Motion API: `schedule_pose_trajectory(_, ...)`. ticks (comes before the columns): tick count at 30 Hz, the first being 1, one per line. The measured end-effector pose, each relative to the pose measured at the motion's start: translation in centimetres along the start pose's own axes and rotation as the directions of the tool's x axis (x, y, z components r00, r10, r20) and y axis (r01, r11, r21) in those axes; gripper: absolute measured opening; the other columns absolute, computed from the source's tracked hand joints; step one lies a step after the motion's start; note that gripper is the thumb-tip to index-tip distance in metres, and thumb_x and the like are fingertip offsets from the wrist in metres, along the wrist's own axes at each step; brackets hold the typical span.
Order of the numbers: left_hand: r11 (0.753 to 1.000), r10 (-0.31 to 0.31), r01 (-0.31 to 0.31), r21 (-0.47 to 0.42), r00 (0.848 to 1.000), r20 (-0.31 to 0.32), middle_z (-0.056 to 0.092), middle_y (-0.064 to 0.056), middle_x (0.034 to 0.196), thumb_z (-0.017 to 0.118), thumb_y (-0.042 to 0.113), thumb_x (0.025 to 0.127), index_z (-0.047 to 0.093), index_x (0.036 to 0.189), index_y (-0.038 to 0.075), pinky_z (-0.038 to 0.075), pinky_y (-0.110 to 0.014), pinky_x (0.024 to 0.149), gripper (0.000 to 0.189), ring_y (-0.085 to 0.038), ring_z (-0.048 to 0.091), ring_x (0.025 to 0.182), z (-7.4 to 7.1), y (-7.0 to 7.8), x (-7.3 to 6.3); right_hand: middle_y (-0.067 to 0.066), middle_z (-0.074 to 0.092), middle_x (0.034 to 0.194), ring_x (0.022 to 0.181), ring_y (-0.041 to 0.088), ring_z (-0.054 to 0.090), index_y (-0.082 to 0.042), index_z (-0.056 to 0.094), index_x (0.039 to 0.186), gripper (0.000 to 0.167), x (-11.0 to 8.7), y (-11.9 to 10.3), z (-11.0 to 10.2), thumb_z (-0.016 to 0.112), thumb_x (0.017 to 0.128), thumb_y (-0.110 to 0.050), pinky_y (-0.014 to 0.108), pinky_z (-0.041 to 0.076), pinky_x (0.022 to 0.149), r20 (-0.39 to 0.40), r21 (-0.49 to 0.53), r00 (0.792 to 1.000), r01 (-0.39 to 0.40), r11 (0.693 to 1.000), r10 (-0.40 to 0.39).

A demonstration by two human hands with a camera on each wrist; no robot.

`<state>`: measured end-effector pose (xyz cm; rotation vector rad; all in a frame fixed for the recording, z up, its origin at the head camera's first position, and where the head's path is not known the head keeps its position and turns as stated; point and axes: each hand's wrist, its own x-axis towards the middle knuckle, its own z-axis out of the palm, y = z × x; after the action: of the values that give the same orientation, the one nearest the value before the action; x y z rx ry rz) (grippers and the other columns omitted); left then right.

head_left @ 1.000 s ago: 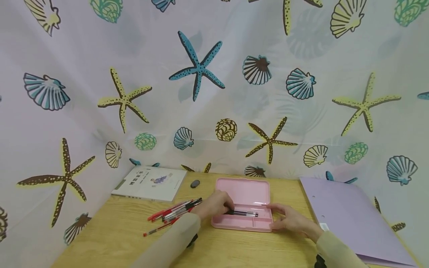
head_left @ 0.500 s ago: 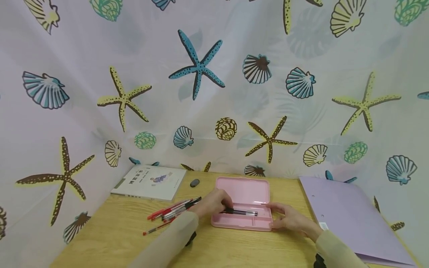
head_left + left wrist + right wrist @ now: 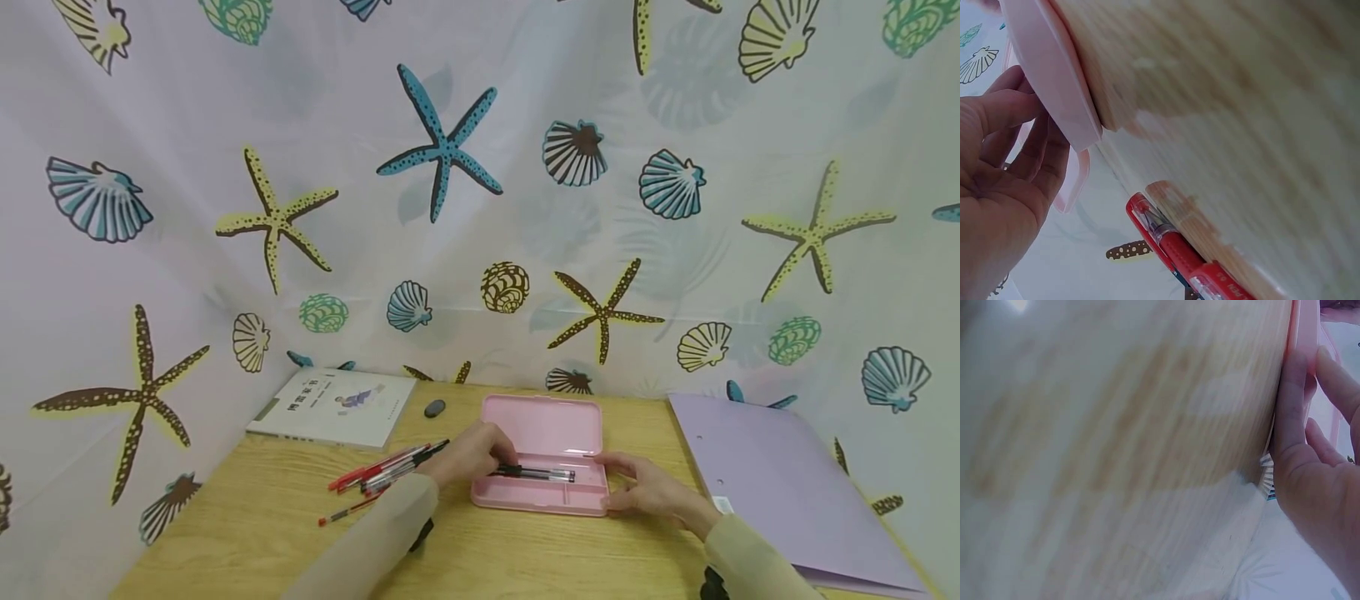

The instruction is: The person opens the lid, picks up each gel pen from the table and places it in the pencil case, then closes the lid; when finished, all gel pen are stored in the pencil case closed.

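A pink pencil case [image 3: 585, 500] lies on the wooden table with its lid [image 3: 543, 425] raised toward the back. Inside its long compartment are black-and-clear pens [image 3: 536, 473], apparently two side by side. My left hand [image 3: 476, 454] reaches over the case's left end, its fingers bent down at the pens' left ends and seeming to pinch them. Exact fingertip contact is hidden in the left wrist view behind the case wall. At the other end my right hand [image 3: 648, 487] holds the case between thumb and fingers; in the right wrist view the thumb [image 3: 1291, 400] lies along its side.
Several red and black pens [image 3: 386, 471] lie loose left of the case, partly behind the left forearm. A white book [image 3: 333, 408] is at the back left, with a dark oval stone-like object [image 3: 434, 408] beside it. A purple folder [image 3: 780, 483] covers the right side.
My left fingers have shifted very slightly left along the pens. The right hand keeps its hold on the case, and the whole view has drifted a little.
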<state>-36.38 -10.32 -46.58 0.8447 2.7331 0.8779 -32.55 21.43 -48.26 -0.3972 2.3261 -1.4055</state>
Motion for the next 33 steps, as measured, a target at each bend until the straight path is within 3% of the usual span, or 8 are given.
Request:
schedule_pose_trajectory(8, 0.999, -0.025, 0.024, -0.038, 1.0, -0.009, 0.073, 0.003, 0.093, 0.056, -0.016, 0.08, 0.079, 0.093, 0.012, 0.053, -0.035, 0.087, 0.038, -0.012, 0.062, 0.088, -0.5, 0.2, -0.1, 0.029, 0.031, 0.154, 0.135, 0.04, 0.039, -0.005, 0.044, 0.144, 0.072, 0.0, 0.0, -0.1, 0.078, 0.081, -0.007, 0.037, 0.05, 0.092, 0.007, 0.035, 1.0, 0.013, 0.999, -0.013)
schedule_pose_trajectory(14, 0.997, -0.014, 0.012, -0.072, 0.999, -0.034, 0.074, 0.001, 0.099, 0.061, -0.009, 0.085, 0.078, 0.097, 0.01, 0.053, -0.038, 0.09, 0.028, -0.012, 0.064, 0.096, -0.8, 0.0, -0.4, 0.028, 0.031, 0.154, 0.139, 0.043, 0.033, -0.005, 0.044, 0.144, 0.072, 0.0, 0.0, -0.1, 0.078, 0.081, -0.007, 0.038, 0.049, 0.094, 0.005, 0.038, 1.0, 0.017, 0.999, -0.017)
schedule_pose_trajectory(20, 0.989, -0.028, 0.021, -0.148, 0.999, -0.045, 0.072, 0.001, 0.1, 0.066, 0.003, 0.09, 0.075, 0.102, 0.01, 0.053, -0.038, 0.088, 0.017, -0.012, 0.063, 0.093, -1.7, -0.4, -0.7, 0.029, 0.031, 0.153, 0.141, 0.044, 0.03, -0.004, 0.044, 0.144, 0.072, 0.0, 0.0, 0.0, 0.078, 0.081, -0.006, 0.038, 0.05, 0.093, 0.001, 0.045, 1.0, 0.015, 0.999, -0.015)
schedule_pose_trajectory(28, 0.984, -0.032, 0.019, -0.18, 0.997, -0.072, 0.071, 0.0, 0.1, 0.067, 0.009, 0.092, 0.073, 0.104, 0.008, 0.054, -0.035, 0.085, 0.014, -0.012, 0.063, 0.091, -3.3, -0.9, -2.3, 0.029, 0.028, 0.155, 0.129, 0.035, 0.045, -0.005, 0.044, 0.145, 0.074, -0.1, -0.1, 0.0, 0.079, 0.079, -0.006, 0.036, 0.051, 0.089, -0.013, 0.035, 1.0, -0.015, 0.999, 0.015)
schedule_pose_trajectory(33, 0.98, -0.028, 0.007, -0.201, 0.994, -0.106, 0.072, -0.002, 0.098, 0.067, 0.009, 0.091, 0.074, 0.102, 0.006, 0.055, -0.031, 0.078, 0.013, -0.012, 0.064, 0.087, -3.7, -2.1, -3.7, 0.028, 0.03, 0.154, 0.135, 0.04, 0.038, -0.006, 0.046, 0.144, 0.073, -0.2, -0.3, 0.2, 0.08, 0.079, -0.006, 0.037, 0.051, 0.091, -0.02, 0.035, 0.999, -0.025, 0.999, 0.026)
